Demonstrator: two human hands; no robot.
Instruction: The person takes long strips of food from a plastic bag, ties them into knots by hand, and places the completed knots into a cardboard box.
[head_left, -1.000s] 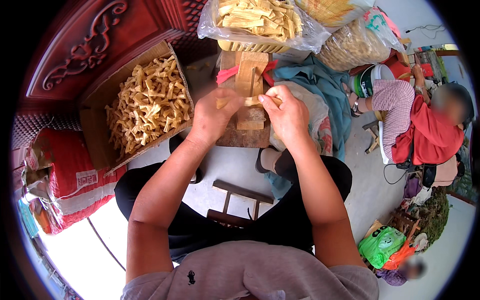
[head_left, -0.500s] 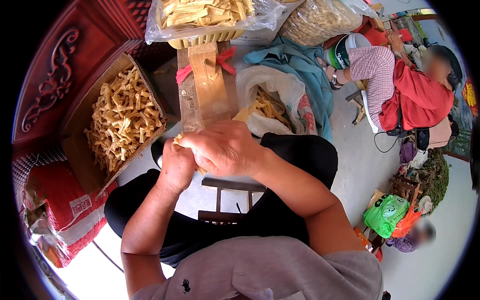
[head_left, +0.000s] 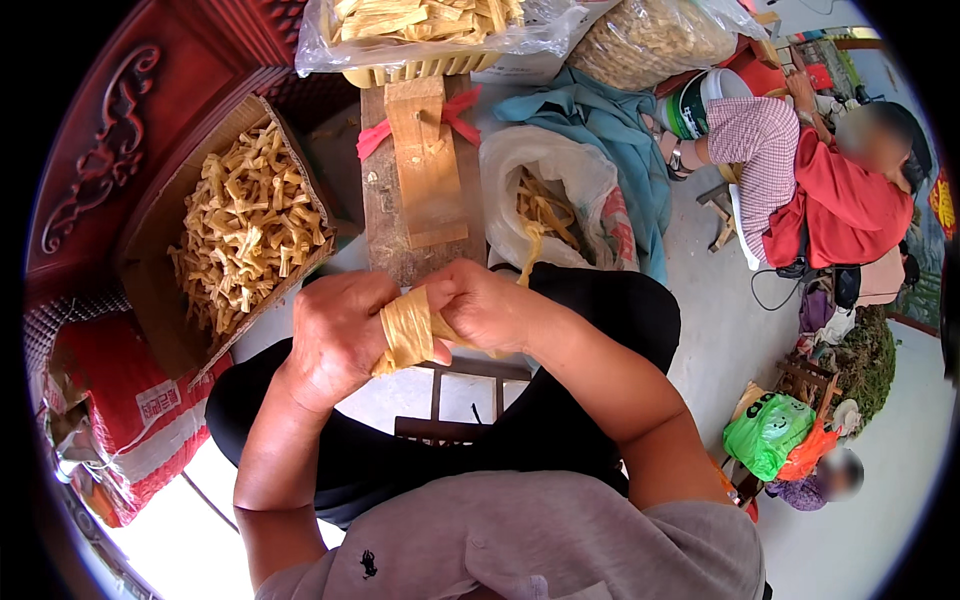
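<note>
A wide, flat yellow strip (head_left: pixel 407 330), fibrous and slightly shiny, stretches between my hands above my lap. My left hand (head_left: pixel 340 330) is closed round one end of it. My right hand (head_left: pixel 490 305) grips the other end with bent fingers, and a thin tail of strip trails beyond it toward an open white plastic bag (head_left: pixel 505 165). More yellow strips (head_left: pixel 540 205) lie in that bag. Just ahead of my hands is a wooden bench (head_left: pixel 385 215) with a wooden block (head_left: pixel 425 180) on top and a red cloth tie (head_left: pixel 462 105) round it.
At left stands a cardboard box (head_left: pixel 150 270) of knotted yellow pieces (head_left: pixel 250 230). A yellow basket (head_left: pixel 420 68) of flat strips sits at the bench's far end. Teal cloth (head_left: pixel 645 190) lies beside the white bag. A seated person in red (head_left: pixel 840 195) is at right, near a bucket (head_left: pixel 690 105).
My hands have moved apart, the left one leftward. The yellow strip, mostly hidden in my grip before, now shows between them. The wooden block's near end is uncovered.
</note>
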